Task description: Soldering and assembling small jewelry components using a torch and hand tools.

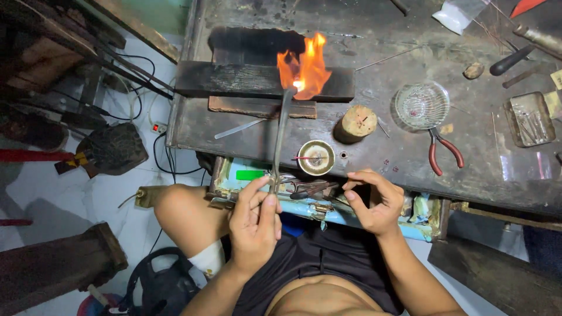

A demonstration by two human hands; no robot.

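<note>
Left hand (253, 222) pinched the torch (280, 140) handle, flame (304, 70) burning over the charred block (234, 79) on the workbench (374, 158); right hand (374, 202) curled loosely, holding nothing discernible, pliers (442, 149) untouched, heating apparently under way, unfinished

The left hand (254, 219) was raised with its palm turned toward the body, thumb and fingers (262, 188) pinched together at the top. The right hand (374, 202) hovered beside that grip, well apart, fingers curled inward, thumb and forefinger nearly meeting.
</note>
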